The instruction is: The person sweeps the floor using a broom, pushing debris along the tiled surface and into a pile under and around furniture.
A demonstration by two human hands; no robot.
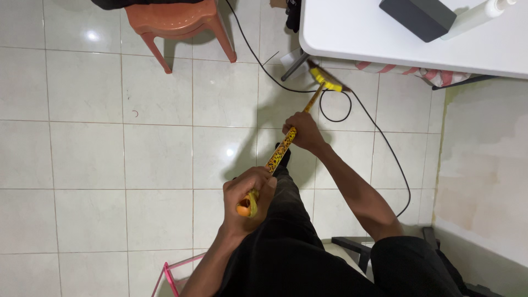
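The fingers (258, 184) of the left hand (248, 195) are clenched around the orange top end of a yellow patterned broom handle (281, 149); the right hand (303, 132) is wrapped around it further down. The broom head (325, 80) is seen at one o'clock from the hands, under the edge of a white table (357, 38), touching the tiled floor (110, 154) beside a black cable (379, 137). An orange plastic chair (176, 22) stands at eleven o'clock.

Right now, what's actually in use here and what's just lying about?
In use:
- broom, head under the white table edge
- left hand on the handle's end
- right hand mid-handle

Lying about:
- orange plastic chair
- black cable on the floor
- dark box and bottle on the table
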